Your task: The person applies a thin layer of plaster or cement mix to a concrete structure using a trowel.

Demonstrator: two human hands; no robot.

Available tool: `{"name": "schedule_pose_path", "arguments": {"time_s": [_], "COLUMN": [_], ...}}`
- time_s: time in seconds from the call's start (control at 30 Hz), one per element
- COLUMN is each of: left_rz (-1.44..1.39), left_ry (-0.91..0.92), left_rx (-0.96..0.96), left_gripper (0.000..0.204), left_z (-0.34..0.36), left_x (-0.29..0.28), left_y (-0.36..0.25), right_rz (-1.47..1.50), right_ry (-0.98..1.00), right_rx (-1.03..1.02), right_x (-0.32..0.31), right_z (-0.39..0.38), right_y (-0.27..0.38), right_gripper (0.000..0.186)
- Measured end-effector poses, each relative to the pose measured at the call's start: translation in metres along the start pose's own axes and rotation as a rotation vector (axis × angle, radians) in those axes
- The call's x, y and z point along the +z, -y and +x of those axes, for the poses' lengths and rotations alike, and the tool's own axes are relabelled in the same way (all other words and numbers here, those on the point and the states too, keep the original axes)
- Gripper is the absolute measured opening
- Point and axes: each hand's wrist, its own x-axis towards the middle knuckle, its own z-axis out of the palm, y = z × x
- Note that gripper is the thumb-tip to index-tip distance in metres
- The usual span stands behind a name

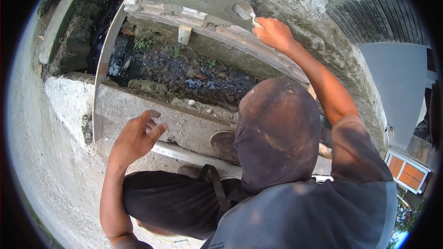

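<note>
While the left hand point(138, 136) is being held open and empty, a trowel point(243, 11) is being gripped by the right hand point(273, 32), blade pointing up-left along the plank point(203, 20).

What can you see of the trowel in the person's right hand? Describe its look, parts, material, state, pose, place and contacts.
The trowel shows as a small flat blade, grey and coated with wet cement, so its metal is hardly visible. Its handle is hidden inside the right hand, which grips it. The blade lies nearly flat on the fresh grey cement surface, just behind the cement-smeared wooden formwork board that edges the drain. Its shape beyond the blade cannot be told.
</note>
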Motion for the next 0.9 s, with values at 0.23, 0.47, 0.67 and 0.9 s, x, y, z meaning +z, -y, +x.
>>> {"name": "schedule_pose_path", "arguments": {"time_s": [0.23,0.47,0.67,0.9], "left_rz": [-0.047,-0.361,-0.423,-0.417], "left_ry": [0.204,0.085,-0.328,-0.240], "left_rx": [0.021,-0.212,-0.348,-0.600], "left_gripper": [0.046,0.042,0.034,0.049], "left_z": [-0.005,-0.067,-0.185,-0.314], "left_x": [0.034,0.068,0.099,0.159], "left_y": [-0.020,-0.062,-0.137,-0.197], "right_rz": [0.147,-0.184,-0.275,-0.079], "right_ry": [0.313,0.410,0.523,0.472], "right_rx": [0.091,0.287,0.626,0.757], "right_x": [-0.014,-0.039,-0.126,-0.184], "right_z": [0.091,-0.059,-0.238,-0.427], "right_y": [0.020,-0.149,-0.204,-0.242], "right_gripper": [0.046,0.054,0.049,0.034]}}
